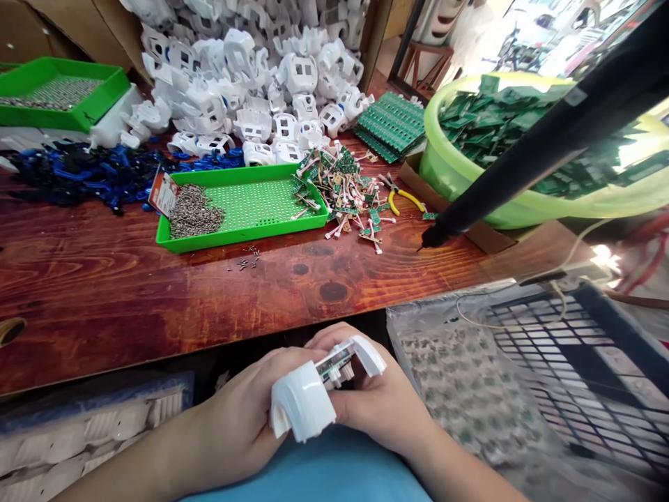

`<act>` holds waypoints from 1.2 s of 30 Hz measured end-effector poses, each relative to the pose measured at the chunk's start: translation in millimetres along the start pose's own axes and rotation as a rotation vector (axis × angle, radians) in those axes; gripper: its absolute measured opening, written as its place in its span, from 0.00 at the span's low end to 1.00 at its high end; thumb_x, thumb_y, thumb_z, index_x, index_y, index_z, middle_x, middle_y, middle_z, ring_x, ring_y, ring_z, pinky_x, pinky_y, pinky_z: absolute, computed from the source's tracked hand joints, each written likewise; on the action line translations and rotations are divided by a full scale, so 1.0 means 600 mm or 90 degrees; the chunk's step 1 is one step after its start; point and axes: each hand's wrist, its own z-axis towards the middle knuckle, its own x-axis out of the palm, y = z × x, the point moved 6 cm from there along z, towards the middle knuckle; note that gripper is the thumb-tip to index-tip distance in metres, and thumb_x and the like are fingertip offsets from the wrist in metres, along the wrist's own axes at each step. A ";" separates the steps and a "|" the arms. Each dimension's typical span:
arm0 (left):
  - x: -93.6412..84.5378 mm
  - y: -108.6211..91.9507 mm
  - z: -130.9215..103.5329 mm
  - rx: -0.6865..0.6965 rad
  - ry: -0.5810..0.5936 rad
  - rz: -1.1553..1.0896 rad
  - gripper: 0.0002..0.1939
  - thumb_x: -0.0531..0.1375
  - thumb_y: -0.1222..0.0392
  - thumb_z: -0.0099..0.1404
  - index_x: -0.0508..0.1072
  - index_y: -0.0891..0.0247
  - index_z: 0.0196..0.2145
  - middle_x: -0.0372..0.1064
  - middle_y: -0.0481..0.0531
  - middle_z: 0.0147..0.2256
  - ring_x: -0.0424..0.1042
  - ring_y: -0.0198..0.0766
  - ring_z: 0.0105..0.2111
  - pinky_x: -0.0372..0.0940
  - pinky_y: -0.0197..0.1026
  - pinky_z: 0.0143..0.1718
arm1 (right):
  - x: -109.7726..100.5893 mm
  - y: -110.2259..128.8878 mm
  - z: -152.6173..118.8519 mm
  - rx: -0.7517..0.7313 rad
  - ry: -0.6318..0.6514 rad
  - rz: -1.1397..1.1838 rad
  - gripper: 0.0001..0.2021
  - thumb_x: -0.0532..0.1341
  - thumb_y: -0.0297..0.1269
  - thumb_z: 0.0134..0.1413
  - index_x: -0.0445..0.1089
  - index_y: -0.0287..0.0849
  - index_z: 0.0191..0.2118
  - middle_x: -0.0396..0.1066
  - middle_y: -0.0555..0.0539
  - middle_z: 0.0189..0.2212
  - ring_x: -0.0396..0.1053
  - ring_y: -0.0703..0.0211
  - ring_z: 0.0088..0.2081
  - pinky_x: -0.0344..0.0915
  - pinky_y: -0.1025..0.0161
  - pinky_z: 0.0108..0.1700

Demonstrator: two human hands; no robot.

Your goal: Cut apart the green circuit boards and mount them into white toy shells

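Note:
A white plastic housing (304,402) with a small green circuit board (335,364) inside is held in front of my body, below the table's front edge. My left hand (251,411) is wrapped round its left side. On the right, the fingers of my right hand (373,408) close on the narrower white end, with the thumb beside the board. Some fingertips are hidden behind the housing.
On the wooden table (130,300) are a green tray (251,202) with screws, small wired boards (348,185), yellow-handled pliers (405,200), blue-black cables (88,174) and piled white housings (235,90). A black bar (523,139) slants above the right side, before a green tub (502,199).

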 end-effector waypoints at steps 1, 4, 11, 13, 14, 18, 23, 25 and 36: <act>0.000 0.000 0.000 -0.001 0.003 -0.003 0.30 0.53 0.71 0.59 0.50 0.52 0.56 0.65 0.51 0.49 0.67 0.39 0.47 0.65 0.37 0.46 | -0.001 0.000 0.000 0.003 -0.010 -0.015 0.18 0.70 0.36 0.32 0.65 0.42 0.32 0.67 0.50 0.31 0.66 0.64 0.30 0.65 0.68 0.31; -0.002 0.000 0.001 0.002 0.009 -0.012 0.29 0.53 0.71 0.58 0.51 0.52 0.55 0.64 0.50 0.50 0.67 0.39 0.48 0.65 0.36 0.45 | -0.003 -0.003 -0.002 0.014 -0.036 -0.046 0.18 0.71 0.37 0.31 0.66 0.41 0.32 0.67 0.49 0.31 0.66 0.63 0.30 0.65 0.67 0.32; 0.004 0.005 -0.004 -0.016 0.041 -0.028 0.28 0.53 0.71 0.59 0.51 0.52 0.55 0.61 0.50 0.53 0.66 0.39 0.49 0.64 0.35 0.46 | -0.001 -0.008 -0.004 0.041 -0.050 -0.035 0.17 0.71 0.36 0.30 0.66 0.41 0.30 0.68 0.49 0.29 0.66 0.62 0.29 0.65 0.66 0.30; 0.007 0.010 -0.006 -0.030 0.051 -0.048 0.27 0.53 0.70 0.60 0.53 0.53 0.54 0.62 0.50 0.52 0.66 0.38 0.48 0.63 0.37 0.48 | 0.001 -0.008 -0.004 0.044 -0.051 -0.025 0.17 0.71 0.35 0.30 0.65 0.41 0.29 0.68 0.50 0.28 0.66 0.62 0.28 0.64 0.66 0.30; 0.009 0.012 -0.008 -0.035 0.055 -0.055 0.26 0.53 0.70 0.60 0.53 0.53 0.54 0.63 0.50 0.51 0.66 0.38 0.48 0.63 0.37 0.48 | 0.001 -0.008 -0.004 0.045 -0.051 -0.018 0.17 0.71 0.34 0.29 0.65 0.41 0.28 0.68 0.50 0.28 0.66 0.63 0.28 0.64 0.66 0.30; 0.012 0.019 -0.010 -0.042 0.051 -0.054 0.26 0.53 0.71 0.60 0.54 0.54 0.54 0.63 0.51 0.50 0.65 0.40 0.49 0.62 0.39 0.50 | 0.006 -0.010 -0.004 0.045 -0.061 0.013 0.16 0.71 0.33 0.30 0.64 0.41 0.27 0.67 0.51 0.27 0.65 0.63 0.28 0.63 0.66 0.29; 0.007 0.014 -0.008 -0.035 0.034 -0.019 0.29 0.52 0.73 0.59 0.51 0.53 0.56 0.62 0.50 0.52 0.65 0.39 0.49 0.62 0.36 0.49 | 0.011 -0.012 0.001 0.055 -0.049 0.065 0.15 0.70 0.33 0.33 0.63 0.42 0.28 0.65 0.54 0.23 0.63 0.67 0.25 0.62 0.70 0.28; 0.007 0.013 -0.007 -0.057 0.042 -0.028 0.30 0.52 0.71 0.60 0.50 0.53 0.57 0.63 0.51 0.51 0.66 0.39 0.48 0.62 0.35 0.48 | 0.013 -0.016 0.001 0.081 -0.010 0.103 0.16 0.69 0.33 0.35 0.63 0.42 0.30 0.66 0.55 0.24 0.63 0.68 0.25 0.63 0.70 0.30; 0.014 0.042 -0.014 -0.278 -0.063 -0.350 0.29 0.59 0.59 0.59 0.56 0.58 0.57 0.67 0.55 0.49 0.66 0.45 0.49 0.60 0.44 0.50 | 0.006 -0.006 0.001 0.007 0.073 0.147 0.15 0.58 0.42 0.55 0.65 0.48 0.48 0.69 0.50 0.41 0.67 0.64 0.42 0.62 0.67 0.48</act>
